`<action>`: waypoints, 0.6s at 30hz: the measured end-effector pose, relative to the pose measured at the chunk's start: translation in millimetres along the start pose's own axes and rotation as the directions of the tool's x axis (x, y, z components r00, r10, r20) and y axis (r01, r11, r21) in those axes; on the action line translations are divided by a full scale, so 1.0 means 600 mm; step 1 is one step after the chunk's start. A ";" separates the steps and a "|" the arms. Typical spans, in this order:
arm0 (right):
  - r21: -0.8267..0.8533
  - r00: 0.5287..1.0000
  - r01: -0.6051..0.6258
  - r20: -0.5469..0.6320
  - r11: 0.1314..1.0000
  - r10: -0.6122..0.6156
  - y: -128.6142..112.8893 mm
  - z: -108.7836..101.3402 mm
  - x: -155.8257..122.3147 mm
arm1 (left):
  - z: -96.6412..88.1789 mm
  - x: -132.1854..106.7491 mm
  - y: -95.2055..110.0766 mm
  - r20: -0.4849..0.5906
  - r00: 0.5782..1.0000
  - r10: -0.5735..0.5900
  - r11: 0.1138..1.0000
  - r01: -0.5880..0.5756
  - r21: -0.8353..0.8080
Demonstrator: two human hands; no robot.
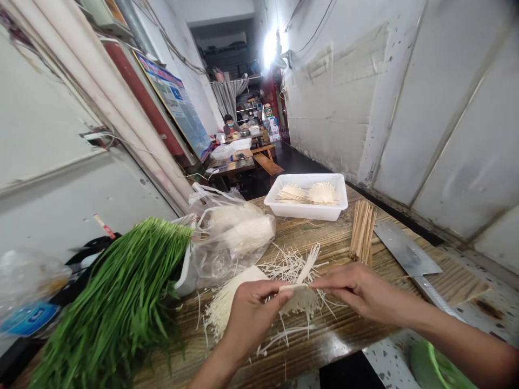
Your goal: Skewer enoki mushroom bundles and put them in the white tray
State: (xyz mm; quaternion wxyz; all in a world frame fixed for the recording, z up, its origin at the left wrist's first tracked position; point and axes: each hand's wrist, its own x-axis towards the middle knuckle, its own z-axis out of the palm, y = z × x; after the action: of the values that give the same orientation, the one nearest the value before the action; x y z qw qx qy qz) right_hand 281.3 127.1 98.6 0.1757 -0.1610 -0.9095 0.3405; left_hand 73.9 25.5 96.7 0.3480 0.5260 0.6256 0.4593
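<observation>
My left hand (249, 313) and my right hand (359, 292) both pinch a small bunch of white enoki mushrooms (300, 300) just above the wooden table (328, 335). The bunch hangs caps down between my fingertips. More loose enoki (227, 302) lie spread on the wood under and left of my hands. A bundle of bamboo skewers (362, 231) lies beyond my right hand.
A big heap of green chives (121, 302) fills the left. A clear plastic bag of enoki (235, 235) sits behind the loose pile. A white tray (307, 209) holds skewered enoki at the far end. A cleaver (407, 254) lies right. A person sits far down the corridor.
</observation>
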 end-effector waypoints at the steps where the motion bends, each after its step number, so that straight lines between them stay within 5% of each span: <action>1: 0.000 1.000 0.008 0.011 1.000 -0.008 0.000 -0.001 0.000 | 0.000 0.000 -0.001 0.006 1.000 -0.004 1.000 0.004 0.003; 18: 0.032 0.991 0.034 0.130 0.999 -0.037 -0.001 -0.013 -0.009 | 0.000 -0.009 0.006 0.032 0.992 -0.120 0.992 0.121 -0.037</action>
State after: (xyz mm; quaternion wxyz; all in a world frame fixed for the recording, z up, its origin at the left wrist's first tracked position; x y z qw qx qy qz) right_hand 289.3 129.0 103.4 0.1244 -0.1196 -0.9166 0.3606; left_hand 76.4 20.6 99.8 0.3945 0.4873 0.6418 0.4416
